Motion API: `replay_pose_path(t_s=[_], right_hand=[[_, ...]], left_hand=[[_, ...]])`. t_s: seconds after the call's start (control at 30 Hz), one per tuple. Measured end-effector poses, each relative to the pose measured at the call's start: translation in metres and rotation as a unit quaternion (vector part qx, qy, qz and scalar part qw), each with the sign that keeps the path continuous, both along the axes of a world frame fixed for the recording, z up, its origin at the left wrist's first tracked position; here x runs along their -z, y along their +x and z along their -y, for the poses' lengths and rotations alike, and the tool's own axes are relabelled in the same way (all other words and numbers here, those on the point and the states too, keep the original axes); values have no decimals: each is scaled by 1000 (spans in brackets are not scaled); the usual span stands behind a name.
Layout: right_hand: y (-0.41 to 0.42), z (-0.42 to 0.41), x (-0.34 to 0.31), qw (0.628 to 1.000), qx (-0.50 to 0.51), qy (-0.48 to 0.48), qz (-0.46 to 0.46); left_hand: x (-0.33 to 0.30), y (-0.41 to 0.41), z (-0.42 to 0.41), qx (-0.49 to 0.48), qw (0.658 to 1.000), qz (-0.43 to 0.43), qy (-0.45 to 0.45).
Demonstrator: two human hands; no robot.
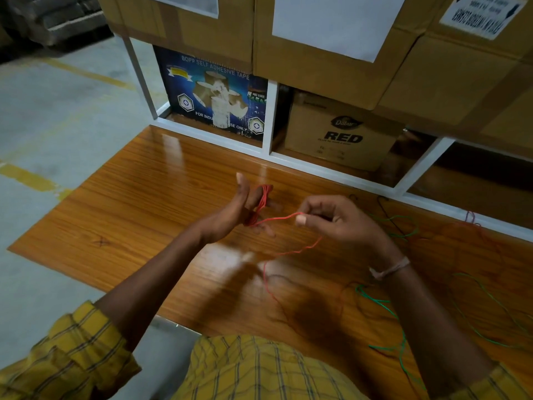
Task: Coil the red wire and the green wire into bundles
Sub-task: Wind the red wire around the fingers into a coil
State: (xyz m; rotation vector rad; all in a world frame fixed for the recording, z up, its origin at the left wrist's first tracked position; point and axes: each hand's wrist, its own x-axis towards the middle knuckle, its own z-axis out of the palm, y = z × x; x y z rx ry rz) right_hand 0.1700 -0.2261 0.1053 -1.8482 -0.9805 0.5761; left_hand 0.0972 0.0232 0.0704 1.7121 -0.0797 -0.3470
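- The left hand (240, 210) is raised above the tabletop (138, 203), with the thumb pointing up and the fingers stretched forward, away from the body.
- Several loops of the red wire (261, 204) are wound around the fingers of this hand; the fingers look straight, and no closed grip is seen on the loops.
- The left forearm comes from the lower left, out of a yellow checked sleeve (66, 353), and is held at a slant toward the middle.
- The right hand (334, 219) is held at about the same height, just beside the left one, with the back of the hand toward the camera.
- Its grip is closed: the red wire is pinched between the thumb and the curled fingers.
- From the loops 1 short strand of red wire runs to this pinch; from there the free part hangs down and lies in curves on the tabletop near the body.
- A thread band (389, 268) is worn on the right wrist.
- The green wire (383, 306) lies loose and uncoiled on the right part of the tabletop, touched by neither hand.
- Behind the tabletop a white shelf frame (271, 122) holds a blue tape box (213, 93) and a brown carton (340, 134) with the word RED.
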Motion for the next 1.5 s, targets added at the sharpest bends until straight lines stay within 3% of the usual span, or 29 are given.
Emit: replay_pose_path(t_s=[0.13,0.27,0.43,0.63,0.8,0.93,1.17,1.33,1.5], right_hand=[[22,-1,-13,999,35,22,23],[42,-14,5,991,117,39,61],[44,-25,35,984,166,65,-4],[26,-25,71,972,216,20,-95],[-7,-25,88,969,152,11,-192],[-22,-29,84,968,72,-51,-234],[-35,-29,53,956,-3,-112,-269],[-28,-11,18,963,-19,-183,-199],[-9,-3,-9,965,-11,-234,-115]], left_hand=[[1,-8,1,76,997,-18,7],[2,-10,9,106,992,-30,-54],[-4,-9,15,128,979,-51,-153],[-16,-6,12,106,954,-32,-279],[-17,7,5,41,938,-12,-344],[-9,17,6,-14,931,-7,-364],[13,25,10,-92,958,-44,-269],[15,21,7,-86,986,-42,-139],[8,11,11,-16,999,-36,-37]])
